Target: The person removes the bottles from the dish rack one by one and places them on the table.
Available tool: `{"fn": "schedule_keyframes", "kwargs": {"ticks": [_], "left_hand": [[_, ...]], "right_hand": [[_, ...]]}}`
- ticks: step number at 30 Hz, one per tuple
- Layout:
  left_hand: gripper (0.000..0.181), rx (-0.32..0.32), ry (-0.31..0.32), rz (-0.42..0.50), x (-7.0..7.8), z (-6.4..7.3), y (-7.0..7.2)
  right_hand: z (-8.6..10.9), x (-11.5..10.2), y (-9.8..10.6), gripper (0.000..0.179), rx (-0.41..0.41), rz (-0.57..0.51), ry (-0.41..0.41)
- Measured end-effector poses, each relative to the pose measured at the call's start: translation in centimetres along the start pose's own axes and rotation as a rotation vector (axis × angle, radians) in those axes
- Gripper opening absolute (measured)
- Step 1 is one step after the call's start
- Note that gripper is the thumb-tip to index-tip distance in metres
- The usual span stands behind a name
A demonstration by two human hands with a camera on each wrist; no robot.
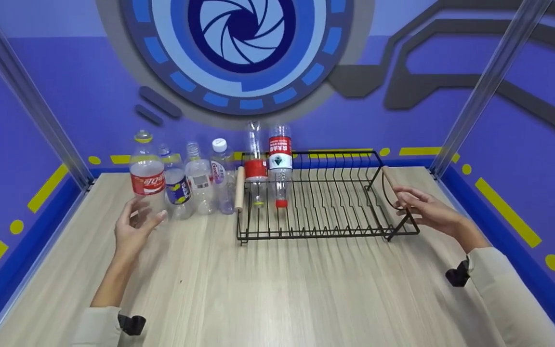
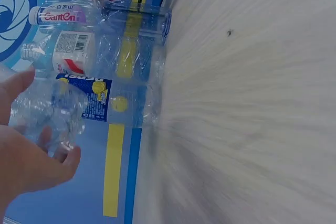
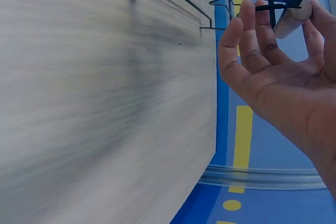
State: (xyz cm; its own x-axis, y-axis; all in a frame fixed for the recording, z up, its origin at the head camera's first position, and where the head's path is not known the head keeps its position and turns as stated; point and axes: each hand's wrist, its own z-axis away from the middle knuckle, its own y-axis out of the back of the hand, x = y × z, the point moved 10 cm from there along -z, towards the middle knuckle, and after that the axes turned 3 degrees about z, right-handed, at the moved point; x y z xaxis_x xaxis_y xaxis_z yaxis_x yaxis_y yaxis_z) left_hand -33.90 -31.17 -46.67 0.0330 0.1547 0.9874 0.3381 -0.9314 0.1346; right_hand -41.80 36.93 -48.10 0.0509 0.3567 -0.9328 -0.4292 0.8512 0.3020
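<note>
My left hand grips a clear cola bottle with a red label near its base. In the left wrist view the bottle's base is off the table, between thumb and curled fingers. My right hand holds the right wooden handle of a black wire dish rack, its fingers bent about the bar. Two empty bottles lean in the rack's left part, necks down: a red-labelled one and a red-capped one.
Beside the held bottle, a blue-labelled lemon cola bottle, a capless bottle with a barcode label and a white-capped bottle stand in a row left of the rack. Blue patterned panels enclose the wooden table.
</note>
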Motion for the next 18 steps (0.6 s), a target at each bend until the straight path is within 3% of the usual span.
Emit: {"fn": "schedule_keyframes", "kwargs": {"ticks": [7, 18], "left_hand": [[0.075, 0.083, -0.022, -0.016, 0.1, -1.0, 1.1], [0.076, 0.143, 0.107, -0.049, -1.7, -3.8, 1.2]], "right_hand": [[0.2, -0.2, 0.0, 0.038, 0.007, -0.002, -0.013], [0.1, 0.1, -0.3, 0.035, 0.017, -0.084, 0.006]]}}
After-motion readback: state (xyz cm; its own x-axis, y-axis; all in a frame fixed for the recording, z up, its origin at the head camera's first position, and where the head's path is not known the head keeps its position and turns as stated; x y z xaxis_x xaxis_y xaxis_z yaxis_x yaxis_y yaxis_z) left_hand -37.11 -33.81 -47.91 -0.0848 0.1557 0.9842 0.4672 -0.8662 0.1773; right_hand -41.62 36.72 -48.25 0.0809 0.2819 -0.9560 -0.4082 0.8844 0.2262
